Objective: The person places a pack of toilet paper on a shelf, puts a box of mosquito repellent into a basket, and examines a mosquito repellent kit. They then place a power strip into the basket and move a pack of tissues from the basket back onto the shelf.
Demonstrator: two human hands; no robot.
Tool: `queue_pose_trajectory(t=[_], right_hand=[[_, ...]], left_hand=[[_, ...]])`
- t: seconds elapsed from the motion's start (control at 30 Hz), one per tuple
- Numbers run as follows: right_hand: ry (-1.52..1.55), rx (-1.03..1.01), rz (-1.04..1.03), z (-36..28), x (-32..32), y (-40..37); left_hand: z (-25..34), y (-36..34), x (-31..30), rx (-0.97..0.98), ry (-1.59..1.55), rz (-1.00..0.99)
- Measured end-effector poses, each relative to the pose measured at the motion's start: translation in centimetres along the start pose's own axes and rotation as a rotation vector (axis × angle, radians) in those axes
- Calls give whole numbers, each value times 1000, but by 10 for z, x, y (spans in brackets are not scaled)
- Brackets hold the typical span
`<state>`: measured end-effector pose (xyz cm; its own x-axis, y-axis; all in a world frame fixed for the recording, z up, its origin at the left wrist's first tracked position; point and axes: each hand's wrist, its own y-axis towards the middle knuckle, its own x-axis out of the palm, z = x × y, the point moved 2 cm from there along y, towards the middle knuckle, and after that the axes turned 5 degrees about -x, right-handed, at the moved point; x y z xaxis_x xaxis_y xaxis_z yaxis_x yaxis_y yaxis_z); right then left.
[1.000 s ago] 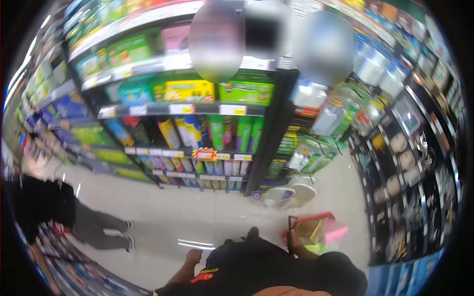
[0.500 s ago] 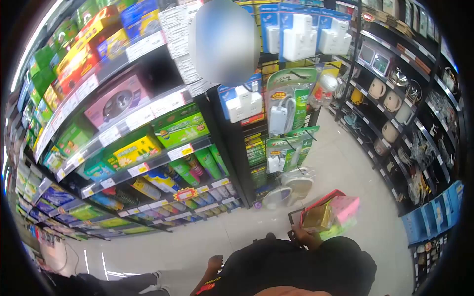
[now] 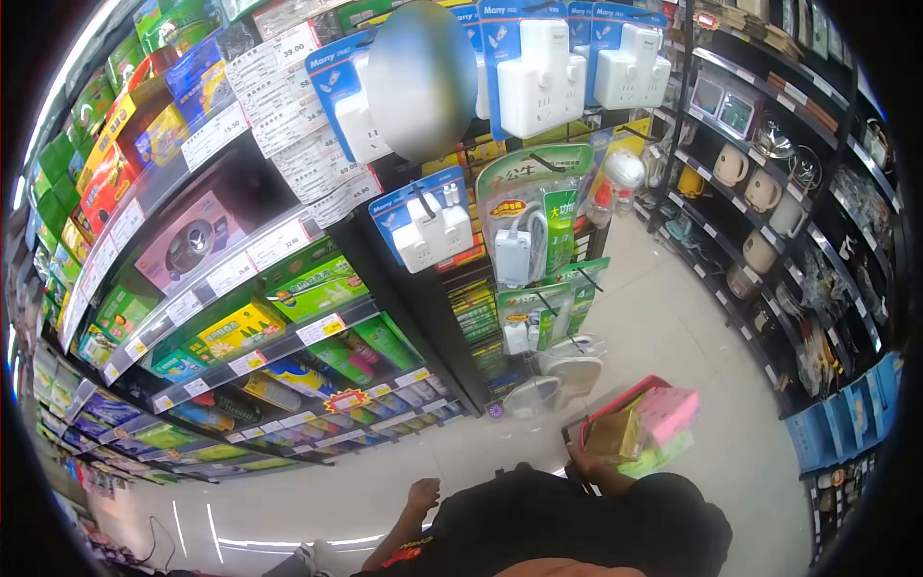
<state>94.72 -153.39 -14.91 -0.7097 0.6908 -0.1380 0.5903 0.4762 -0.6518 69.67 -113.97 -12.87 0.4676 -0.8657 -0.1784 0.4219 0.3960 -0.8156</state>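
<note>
My right hand (image 3: 594,469) is closed around the handle of a red shopping basket (image 3: 598,408), low at my right side. In the basket lie a gold box (image 3: 612,438), a pink package (image 3: 667,413) and something light green (image 3: 661,454) beneath them. My left hand (image 3: 423,495) hangs over the floor with loosely bent fingers and nothing visible in it. Ahead of me, white plug adaptors (image 3: 541,82) on blue cards and a white corded power strip (image 3: 515,252) in green packaging hang from hooks on the shelf end.
Shelves at left hold green boxes (image 3: 312,287), a pink box (image 3: 190,240) and spray cans (image 3: 336,361). Price labels (image 3: 303,125) cover the shelf corner. To the right, a black rack (image 3: 716,207) carries kettles (image 3: 731,165); blue bins (image 3: 846,413) stand below. Tiled floor (image 3: 663,322) runs between.
My view has moved nearer the hanging adaptors, which look larger and further left. My left hand has risen slightly. The basket stays in my right hand; the dark-clothed legs at lower left have mostly left view.
</note>
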Motion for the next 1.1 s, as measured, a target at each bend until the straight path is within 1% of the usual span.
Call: queue_pose_trajectory(t=[0.07,0.1,0.13,0.17,0.2,0.23,0.27,0.3,0.33,0.37,0.4,0.47,0.5,0.53,0.57,0.67,0.77,0.87,0.97,1.0,1.07,1.1], right_hand=[[185,39,-287,22,-5,24],[168,53,-233,24,-4,26],[153,67,-179,9,-2,16],[137,81,-124,0,1,9],[158,118,-111,17,3,21],[179,151,-96,34,5,37],[202,183,-81,50,8,52],[191,122,-17,46,11,50],[180,62,50,31,11,35],[168,4,118,16,12,23],[173,6,117,19,12,25],[181,15,114,29,10,28],[208,56,139,25,10,23],[236,98,160,15,10,14],[264,138,181,10,11,10],[266,50,119,31,13,23],[338,-18,81,45,16,31],[337,16,145,71,21,52],[341,58,76,68,16,48],[320,53,96,66,13,44],[280,41,139,34,11,19],[259,27,139,35,9,20]], left_hand=[[25,-14,16,111,-13,54],[47,-24,20,166,-16,82],[70,-25,20,336,17,47],[117,-54,27,456,36,46],[173,-87,32,546,113,34],[225,-121,38,730,131,27],[272,-163,46,868,7,-69],[318,-208,49,956,77,-26],[356,-248,52,1223,158,50],[387,-282,55,1266,163,49],[415,-311,58,1466,204,100],[459,-346,64,1544,118,76],[481,-368,70,1638,148,82],[500,-385,79,1706,170,164],[517,-398,88,1711,151,135],[549,-421,110,1792,131,174],[563,-438,127,1865,201,389],[588,-431,138,1888,219,477],[604,-432,145,1833,235,505],[606,-433,145,1816,246,513],[610,-435,145,1786,264,525],[613,-433,145,1794,251,479]])
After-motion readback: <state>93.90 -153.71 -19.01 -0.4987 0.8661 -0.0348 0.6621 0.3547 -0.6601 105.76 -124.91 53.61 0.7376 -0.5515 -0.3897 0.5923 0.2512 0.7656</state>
